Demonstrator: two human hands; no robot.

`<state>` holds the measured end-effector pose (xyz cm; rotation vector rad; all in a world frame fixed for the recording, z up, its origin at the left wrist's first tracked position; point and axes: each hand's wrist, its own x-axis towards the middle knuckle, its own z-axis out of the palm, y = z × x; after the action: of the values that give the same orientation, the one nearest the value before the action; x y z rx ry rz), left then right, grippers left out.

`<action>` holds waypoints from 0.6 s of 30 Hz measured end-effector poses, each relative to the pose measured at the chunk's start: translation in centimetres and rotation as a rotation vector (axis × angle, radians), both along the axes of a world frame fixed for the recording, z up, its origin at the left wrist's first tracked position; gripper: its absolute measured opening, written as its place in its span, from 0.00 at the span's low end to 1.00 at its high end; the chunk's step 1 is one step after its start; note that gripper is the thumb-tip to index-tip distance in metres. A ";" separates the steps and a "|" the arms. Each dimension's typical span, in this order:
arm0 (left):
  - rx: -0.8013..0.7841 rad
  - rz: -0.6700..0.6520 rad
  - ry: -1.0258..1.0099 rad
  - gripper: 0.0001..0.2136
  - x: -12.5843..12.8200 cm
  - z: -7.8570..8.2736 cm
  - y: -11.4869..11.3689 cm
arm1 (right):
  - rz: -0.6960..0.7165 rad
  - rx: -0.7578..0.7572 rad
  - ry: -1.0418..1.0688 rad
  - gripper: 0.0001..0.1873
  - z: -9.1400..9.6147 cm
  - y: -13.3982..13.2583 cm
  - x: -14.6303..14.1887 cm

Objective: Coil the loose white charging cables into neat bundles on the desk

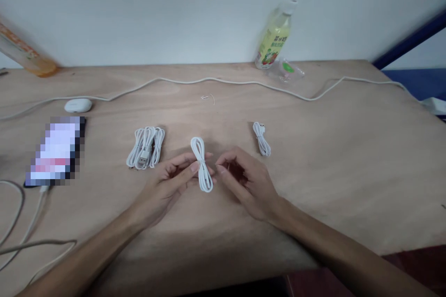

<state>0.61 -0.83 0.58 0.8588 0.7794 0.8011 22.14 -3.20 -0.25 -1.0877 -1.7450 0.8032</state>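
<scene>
A bundled white cable (205, 177), cinched at its middle, is pinched upright between the thumb and fingers of my left hand (167, 183). Just to its right, my right hand (252, 185) has thumb and forefinger brought together near the bundle's waist; anything between those fingertips is too small to make out. Beyond my left hand lies a group of coiled white cables (146, 146) side by side, a USB plug showing at the front. Another coiled white cable (261, 139) rests on the table past my right hand.
A phone (55, 151) and a white earbud case (78, 105) lie at left. One long white cord (209, 79) crosses the wooden table (334, 162). Tiny tie scraps (209, 98) lie mid-table. At the wall stand a yellow-green bottle (275, 39) beside clear wrapping (287, 71) and an orange drink bottle (31, 55).
</scene>
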 end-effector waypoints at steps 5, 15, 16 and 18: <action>-0.039 -0.027 -0.024 0.14 0.1 0.1 -0.2 | 0.051 -0.018 0.014 0.05 -0.4 -0.1 -0.1; -0.009 -0.004 -0.045 0.12 0.1 -0.4 -0.2 | 0.063 -0.054 0.008 0.03 -0.7 -0.1 -0.1; -0.003 -0.017 -0.041 0.12 0.1 -0.4 -0.2 | 0.067 -0.055 0.005 0.03 -0.7 0.0 -0.1; 0.017 -0.043 -0.024 0.13 0.0 -0.5 -0.2 | 0.077 -0.051 0.001 0.03 -0.7 0.0 -0.1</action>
<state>0.62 -0.99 0.12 0.8764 0.7320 0.7797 22.06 -3.19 -0.97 -1.0592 -1.7833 0.8996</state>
